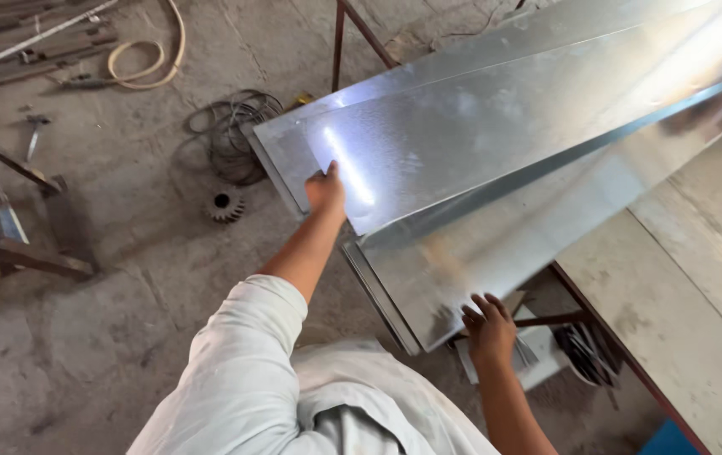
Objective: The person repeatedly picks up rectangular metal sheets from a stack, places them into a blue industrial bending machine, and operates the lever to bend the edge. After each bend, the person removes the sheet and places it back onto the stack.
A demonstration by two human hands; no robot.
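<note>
A long folded sheet of shiny galvanised metal (496, 143) lies slanted across a metal-framed table, its near end sticking out over the floor. My left hand (326, 190) grips the near left edge of the upper fold. My right hand (487, 327) holds the near lower corner of the bottom fold, fingers spread on its surface. A second, flatter sheet (294, 160) lies under the folded one at the left.
A rusty table frame (605, 337) runs under the sheets. On the concrete floor lie a coil of black wire (230, 135), a toothed gear (224, 205), a loop of pale hose (146, 63) and scrap steel bars (32, 42).
</note>
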